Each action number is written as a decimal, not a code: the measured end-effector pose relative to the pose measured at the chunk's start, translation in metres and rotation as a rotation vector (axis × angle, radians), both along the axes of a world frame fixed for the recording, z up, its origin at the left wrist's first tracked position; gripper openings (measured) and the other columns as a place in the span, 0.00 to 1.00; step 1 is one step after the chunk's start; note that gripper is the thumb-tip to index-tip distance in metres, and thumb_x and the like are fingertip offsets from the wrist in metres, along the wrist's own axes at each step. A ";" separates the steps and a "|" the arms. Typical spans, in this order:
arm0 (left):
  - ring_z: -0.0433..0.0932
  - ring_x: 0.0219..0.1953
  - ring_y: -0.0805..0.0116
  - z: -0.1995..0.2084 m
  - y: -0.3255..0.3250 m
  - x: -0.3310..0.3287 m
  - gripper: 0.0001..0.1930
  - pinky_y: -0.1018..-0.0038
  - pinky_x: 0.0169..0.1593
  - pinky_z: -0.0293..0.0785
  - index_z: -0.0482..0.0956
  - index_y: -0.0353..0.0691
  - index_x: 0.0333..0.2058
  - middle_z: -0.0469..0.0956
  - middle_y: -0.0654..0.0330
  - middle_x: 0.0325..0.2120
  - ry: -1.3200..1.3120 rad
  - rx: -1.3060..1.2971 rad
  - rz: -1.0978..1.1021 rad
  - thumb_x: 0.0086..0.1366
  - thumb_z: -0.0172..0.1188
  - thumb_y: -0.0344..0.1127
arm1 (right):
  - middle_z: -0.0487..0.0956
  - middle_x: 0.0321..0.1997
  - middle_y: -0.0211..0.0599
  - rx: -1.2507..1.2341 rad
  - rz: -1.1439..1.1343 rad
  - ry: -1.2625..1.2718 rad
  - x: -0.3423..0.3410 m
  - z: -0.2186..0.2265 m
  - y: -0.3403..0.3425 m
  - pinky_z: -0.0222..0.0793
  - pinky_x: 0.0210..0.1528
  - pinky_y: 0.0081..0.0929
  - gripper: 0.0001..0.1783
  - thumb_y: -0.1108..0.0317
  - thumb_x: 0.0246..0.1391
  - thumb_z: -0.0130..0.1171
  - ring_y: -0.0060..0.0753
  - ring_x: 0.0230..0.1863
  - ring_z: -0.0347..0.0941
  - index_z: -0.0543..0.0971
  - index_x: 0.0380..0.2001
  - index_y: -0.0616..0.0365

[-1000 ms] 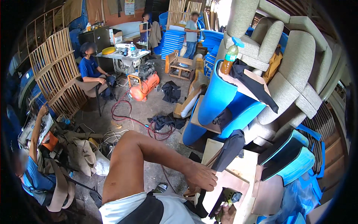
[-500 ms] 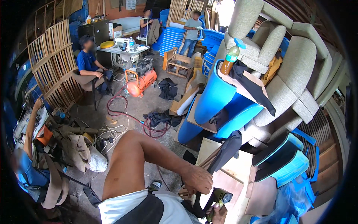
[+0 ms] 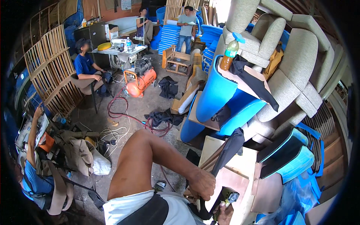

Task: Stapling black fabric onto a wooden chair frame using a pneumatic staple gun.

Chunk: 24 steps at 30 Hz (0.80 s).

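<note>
My left hand point(image 3: 202, 184) is closed, its fingers curled down on black fabric point(image 3: 204, 210) at the edge of a wooden piece. Close beside it, my right hand point(image 3: 225, 214) grips an olive-green and black staple gun point(image 3: 228, 196), its head turned up to the right. The far end of the fabric under my left hand is hidden. Beyond my left hand, a black cloth piece point(image 3: 229, 148) lies along wooden strips point(image 3: 214, 158). Pale plywood point(image 3: 245, 161) spreads under and behind the staple gun.
Blue foam-covered frames point(image 3: 210, 99) stand ahead, topped by a bottle point(image 3: 229, 56) of brown liquid. Grey sofa parts point(image 3: 287, 80) are stacked to the right. An orange air compressor point(image 3: 141, 83) and red hose point(image 3: 116, 107) sit on the floor. Several people work or sit at left and back.
The staple gun and my right hand have moved up and slightly right. My left hand has shifted a little, its fingers more tightly curled. The standing person at the back has straightened.
</note>
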<state>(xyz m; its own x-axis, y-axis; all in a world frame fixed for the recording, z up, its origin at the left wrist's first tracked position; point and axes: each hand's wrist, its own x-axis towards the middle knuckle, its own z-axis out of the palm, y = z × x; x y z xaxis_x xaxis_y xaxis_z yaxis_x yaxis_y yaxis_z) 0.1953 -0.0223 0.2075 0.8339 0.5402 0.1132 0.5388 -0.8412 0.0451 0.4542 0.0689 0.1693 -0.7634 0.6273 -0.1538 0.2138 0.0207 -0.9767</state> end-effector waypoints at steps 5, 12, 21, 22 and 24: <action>0.81 0.33 0.55 0.005 -0.005 -0.001 0.17 0.59 0.35 0.74 0.79 0.42 0.26 0.79 0.58 0.24 -0.027 -0.017 0.024 0.47 0.70 0.49 | 0.78 0.35 0.34 0.211 0.146 -0.131 -0.012 -0.014 0.000 0.68 0.33 0.26 0.15 0.66 0.62 0.58 0.30 0.33 0.72 0.72 0.50 0.58; 0.79 0.33 0.57 0.003 -0.017 0.013 0.16 0.61 0.36 0.69 0.79 0.44 0.27 0.78 0.60 0.24 -0.025 0.004 0.167 0.50 0.68 0.50 | 0.71 0.23 0.31 0.133 0.216 -0.247 -0.046 0.000 0.016 0.67 0.20 0.28 0.41 0.45 0.56 0.62 0.25 0.18 0.68 0.59 0.61 0.62; 0.72 0.40 0.63 -0.009 -0.039 0.017 0.12 0.65 0.44 0.66 0.74 0.48 0.31 0.73 0.63 0.33 -0.110 0.150 0.437 0.55 0.60 0.48 | 0.66 0.63 0.58 0.179 0.223 -0.148 -0.064 -0.031 0.037 0.64 0.63 0.39 0.55 0.60 0.47 0.71 0.50 0.64 0.65 0.48 0.68 0.69; 0.73 0.41 0.60 -0.003 -0.043 0.018 0.17 0.63 0.45 0.67 0.75 0.47 0.34 0.74 0.61 0.35 -0.246 0.110 0.565 0.53 0.64 0.51 | 0.67 0.62 0.58 0.240 0.255 -0.245 -0.067 -0.030 0.045 0.65 0.63 0.39 0.55 0.58 0.48 0.71 0.51 0.64 0.66 0.47 0.68 0.69; 0.74 0.44 0.53 -0.011 -0.038 0.020 0.24 0.59 0.45 0.70 0.75 0.45 0.36 0.75 0.57 0.39 -0.600 0.120 0.836 0.49 0.69 0.55 | 0.69 0.59 0.63 0.256 0.271 -0.174 -0.071 -0.043 0.072 0.70 0.56 0.40 0.48 0.63 0.53 0.64 0.55 0.58 0.71 0.49 0.69 0.63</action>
